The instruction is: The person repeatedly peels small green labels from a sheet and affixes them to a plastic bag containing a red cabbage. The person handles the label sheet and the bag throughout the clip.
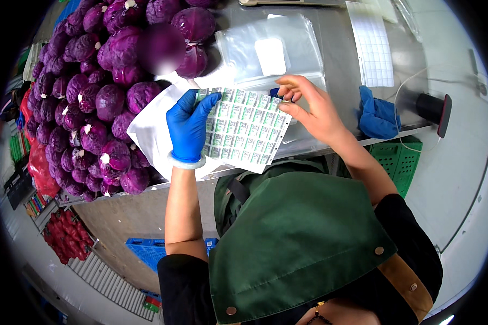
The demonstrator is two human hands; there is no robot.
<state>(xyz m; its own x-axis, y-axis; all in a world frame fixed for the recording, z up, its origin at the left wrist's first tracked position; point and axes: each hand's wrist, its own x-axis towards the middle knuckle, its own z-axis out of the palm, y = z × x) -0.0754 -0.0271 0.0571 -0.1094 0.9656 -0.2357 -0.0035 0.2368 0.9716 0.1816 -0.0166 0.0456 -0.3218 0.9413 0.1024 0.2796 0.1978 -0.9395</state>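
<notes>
Grey metal table [337, 59], pale floor [444, 179] to the right, slatted rack [111, 279] at lower left.

Label sheet [246, 127], twelve o'clock: smooth, matt-looking paper.
Person's left glove [186, 129], ten o'clock: thin, rubbery, wrinkled, satin sheen.
Purple cabbages [109, 102], ten o'clock: smooth, waxy, glossy leaves.
Clear bags [302, 51], one o'clock: thin glossy plastic film, creased.
Table [337, 59], one o'clock: smooth grey metal, dull shine.
Blue bundle [378, 116], two o'clock: crumpled, matt, cloth-like.
Green crate [405, 172], three o'clock: rigid plastic, perforated.
Person's apron [298, 233], five o'clock: smooth coated-looking cloth, soft sheen; snaps [379, 251], shiny metal.
</notes>
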